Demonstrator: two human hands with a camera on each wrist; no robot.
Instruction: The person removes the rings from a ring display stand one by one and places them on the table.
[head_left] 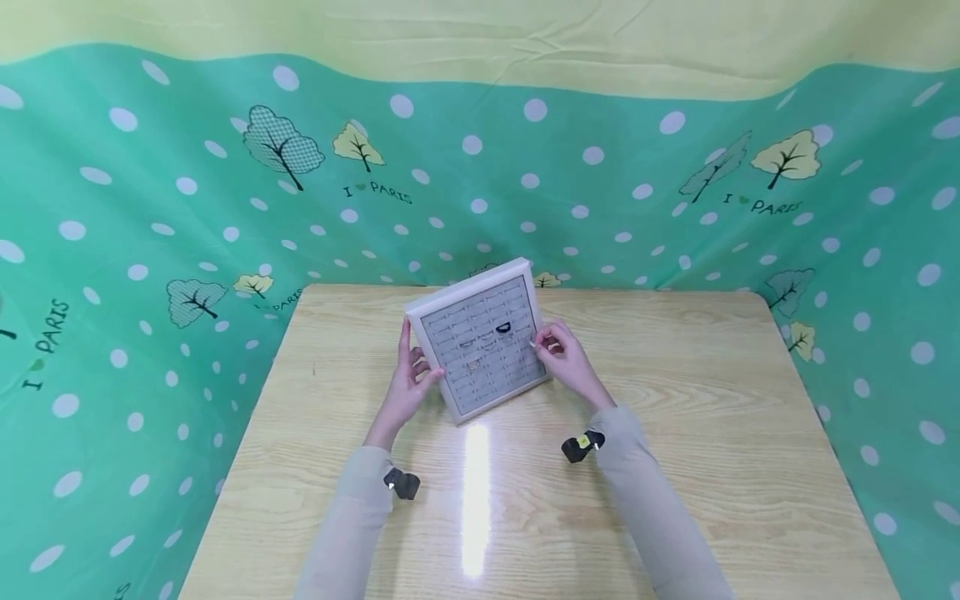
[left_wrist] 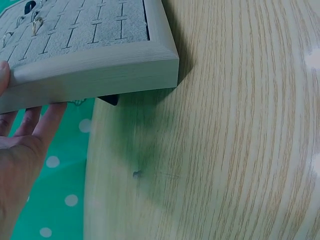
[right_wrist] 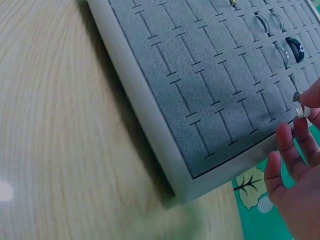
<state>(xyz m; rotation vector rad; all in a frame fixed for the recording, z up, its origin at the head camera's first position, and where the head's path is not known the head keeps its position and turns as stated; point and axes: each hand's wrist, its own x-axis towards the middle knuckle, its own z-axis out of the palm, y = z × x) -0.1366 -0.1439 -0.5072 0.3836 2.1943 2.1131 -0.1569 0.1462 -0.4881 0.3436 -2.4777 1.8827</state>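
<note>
A square ring display tray with a pale frame and grey slotted foam stands tilted up on the table. My left hand grips its left side, thumb at the front and fingers behind the frame. By the tray's right edge, my right hand pinches a small ring with a white tag-like piece, close to the foam; whether it sits in a slot I cannot tell. A black ring, several silver rings and a gold-toned ring sit in the foam.
A wood-grain table lies beneath, with a bright light reflection at the front. Green dotted cloth hangs behind and along both sides. A dark piece shows under the tray in the left wrist view.
</note>
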